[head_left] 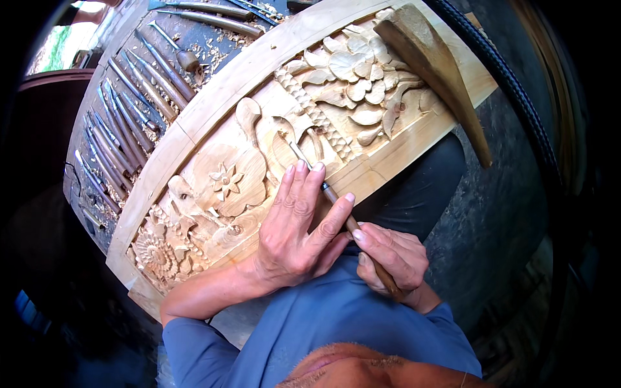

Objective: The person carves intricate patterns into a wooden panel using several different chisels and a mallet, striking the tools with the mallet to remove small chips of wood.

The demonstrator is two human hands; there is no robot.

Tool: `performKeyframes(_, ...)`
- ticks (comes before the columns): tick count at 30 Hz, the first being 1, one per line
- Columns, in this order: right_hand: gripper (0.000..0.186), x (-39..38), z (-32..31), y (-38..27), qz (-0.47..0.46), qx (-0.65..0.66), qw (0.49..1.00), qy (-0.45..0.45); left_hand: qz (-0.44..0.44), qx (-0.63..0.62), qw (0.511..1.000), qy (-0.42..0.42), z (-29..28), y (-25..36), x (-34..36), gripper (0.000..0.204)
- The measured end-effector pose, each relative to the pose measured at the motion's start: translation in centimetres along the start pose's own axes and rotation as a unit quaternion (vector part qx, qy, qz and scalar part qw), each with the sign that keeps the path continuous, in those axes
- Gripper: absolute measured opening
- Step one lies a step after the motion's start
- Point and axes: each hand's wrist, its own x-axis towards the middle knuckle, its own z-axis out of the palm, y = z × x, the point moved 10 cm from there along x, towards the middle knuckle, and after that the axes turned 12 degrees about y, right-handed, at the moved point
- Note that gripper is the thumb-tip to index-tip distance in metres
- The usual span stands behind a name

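Note:
A carved wooden panel (194, 139) with flowers, leaves and a braided band in relief lies slanted before me. My right hand (394, 255) is closed round the brown wooden handle of a carving chisel (330, 193). Its narrow blade points up and left, the tip on the carved wood beside the braided band. My left hand (294, 236) lies over the panel's near edge, fingers stretched forward. Its fingertips press on the chisel's shank, which passes between them; the thumb is partly hidden near the handle. A wooden mallet (443, 71) rests across the panel's right end, its handle past the near edge.
Several more chisels (152, 81) lie side by side on the dark worktable beyond the panel, among wood shavings (220, 55). A thick dark braided hose or cord (517, 97) hangs down at the right. My dark-clothed leg (420, 187) is beneath the panel's near edge.

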Motion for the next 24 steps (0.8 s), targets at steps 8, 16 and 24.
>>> performKeyframes(8,0.049,0.4,0.5,0.5,0.01,0.019,1.0,0.012,-0.01,-0.003,1.0,0.005,-0.2,-0.3,0.6,0.07)
performKeyframes(16,0.05,0.6,0.0,-0.5,0.015,-0.003,1.0,-0.017,0.004,-0.002,1.0,-0.006,-0.2,-0.2,0.2,0.068)
performKeyframes(24,0.053,1.2,-0.2,-0.6,0.023,-0.002,0.999,-0.04,0.005,-0.011,1.0,-0.003,-0.4,-0.2,0.3,0.064)
